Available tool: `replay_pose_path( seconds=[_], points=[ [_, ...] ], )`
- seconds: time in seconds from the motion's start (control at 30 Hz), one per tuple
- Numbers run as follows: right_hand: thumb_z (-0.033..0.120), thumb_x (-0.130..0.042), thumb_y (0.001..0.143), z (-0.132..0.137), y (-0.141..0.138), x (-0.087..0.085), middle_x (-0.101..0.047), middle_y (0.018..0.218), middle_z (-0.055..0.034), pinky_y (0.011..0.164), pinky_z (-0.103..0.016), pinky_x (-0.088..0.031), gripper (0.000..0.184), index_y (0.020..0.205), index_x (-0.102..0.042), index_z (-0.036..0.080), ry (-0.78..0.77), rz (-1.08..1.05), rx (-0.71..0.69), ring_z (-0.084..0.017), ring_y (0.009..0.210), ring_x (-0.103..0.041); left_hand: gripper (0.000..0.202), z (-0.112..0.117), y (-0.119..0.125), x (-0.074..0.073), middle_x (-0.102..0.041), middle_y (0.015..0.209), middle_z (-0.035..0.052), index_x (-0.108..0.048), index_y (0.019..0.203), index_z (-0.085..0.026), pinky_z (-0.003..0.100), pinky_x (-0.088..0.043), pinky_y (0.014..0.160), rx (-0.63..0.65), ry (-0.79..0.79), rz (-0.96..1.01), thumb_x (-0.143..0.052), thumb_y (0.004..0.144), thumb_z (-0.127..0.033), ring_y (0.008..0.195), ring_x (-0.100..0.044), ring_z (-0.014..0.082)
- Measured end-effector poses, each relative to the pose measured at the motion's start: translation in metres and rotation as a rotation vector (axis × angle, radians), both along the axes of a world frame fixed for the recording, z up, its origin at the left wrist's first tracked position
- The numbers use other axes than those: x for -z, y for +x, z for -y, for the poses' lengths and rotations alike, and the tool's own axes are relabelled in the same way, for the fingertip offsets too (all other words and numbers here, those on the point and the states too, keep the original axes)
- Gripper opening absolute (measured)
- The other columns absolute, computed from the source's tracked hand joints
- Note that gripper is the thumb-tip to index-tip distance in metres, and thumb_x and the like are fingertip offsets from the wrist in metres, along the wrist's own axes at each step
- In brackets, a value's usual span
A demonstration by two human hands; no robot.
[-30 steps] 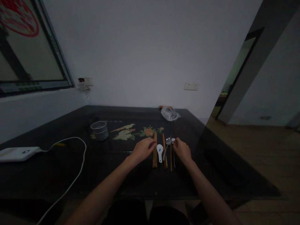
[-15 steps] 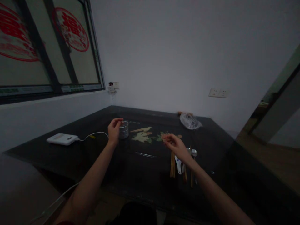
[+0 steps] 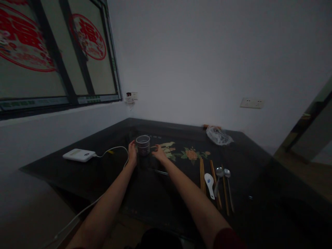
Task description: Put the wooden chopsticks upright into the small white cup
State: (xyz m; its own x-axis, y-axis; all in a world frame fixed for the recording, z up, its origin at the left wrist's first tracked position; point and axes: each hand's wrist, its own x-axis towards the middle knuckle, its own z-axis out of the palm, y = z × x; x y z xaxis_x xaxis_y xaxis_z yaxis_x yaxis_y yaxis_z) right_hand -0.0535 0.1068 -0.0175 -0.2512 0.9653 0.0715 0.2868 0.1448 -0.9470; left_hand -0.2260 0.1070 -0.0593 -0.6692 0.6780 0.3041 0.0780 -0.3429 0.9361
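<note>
We ref. the wall (image 3: 186, 62) first: it bounds the dark tbl. (image 3: 155, 197) on the far side. Tbl.'s near R part is too dark for us to trace its edge.

L hand (image 3: 132, 153) is at cup's L side, fingers curled; we can't tell if they grip. R hand (image 3: 160, 154) is just R of cup, fingertips apart; we can't confirm contact.

Clear plastic bag (image 3: 219, 135), far R, partly hides an orange-brown item (image 3: 206, 126).

White device (image 3: 79, 155) lies far L w/ cable (image 3: 114, 148) attached; cable passes out of sight by L forearm.

Cup (image 3: 143, 148) stands upright btwn hands, well in from tbl. edges & well apart from cutlery. Its contents: can't make out.

Wooden chopsticks (image 3: 201, 173), R side: L-most bundle's near ends are hidden by R forearm. Among them, sm. items: white spoon (image 3: 208, 180) & 2 metal spoons (image 3: 219, 172).
</note>
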Motion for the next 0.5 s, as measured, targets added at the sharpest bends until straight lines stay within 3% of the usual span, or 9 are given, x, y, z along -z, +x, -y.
replay_pose_path(
  seconds=[0.1,0.23,0.33,0.5],
  points=[
    [0.011,-0.064,0.063,0.0,-0.021,0.007,-0.058,0.115,-0.009,0.095,-0.037,-0.044,0.069,0.128,-0.04,0.019,-0.015,-0.013,-0.017,-0.022,0.107,-0.056,0.035,-0.003,0.002,0.001,-0.056,0.126,0.0085,-0.053,0.116,-0.019,0.025,-0.047,0.08,0.098,0.019,0.176,-0.037,0.089,-0.033,0.114,-0.054,0.0177],
    [0.009,-0.065,0.062,0.004,-0.038,0.007,-0.048,0.136,-0.0116,0.107,-0.036,-0.034,0.086,0.139,-0.028,0.018,-0.003,-0.122,-0.043,-0.021,0.126,-0.045,0.037,-0.003,0.007,-0.003,-0.057,0.127,0.0075,-0.053,0.12,-0.018,0.025,-0.046,0.086,0.217,0.063,0.236,-0.038,0.089,-0.034,0.115,-0.054,0.0167],
    [0.006,-0.064,0.061,0.007,-0.039,0.004,-0.046,0.139,-0.012,0.109,-0.038,-0.031,0.091,0.142,-0.024,0.017,-0.021,-0.191,-0.088,-0.021,0.128,-0.044,0.036,0.0,0.012,-0.007,-0.061,0.122,0.0067,-0.055,0.117,-0.017,0.027,-0.045,0.091,0.202,0.042,0.206,-0.041,0.088,-0.033,0.114,-0.055,0.017],
    [0.005,-0.063,0.06,0.01,-0.032,0.001,-0.051,0.134,-0.0107,0.106,-0.036,-0.036,0.088,0.14,-0.026,0.018,0.013,-0.286,-0.202,-0.02,0.121,-0.05,0.033,0.006,0.018,-0.014,-0.067,0.107,0.0061,-0.061,0.108,-0.016,0.031,-0.045,0.093,0.179,-0.005,0.083,-0.045,0.087,-0.036,0.108,-0.058,0.0184]
  ],
)
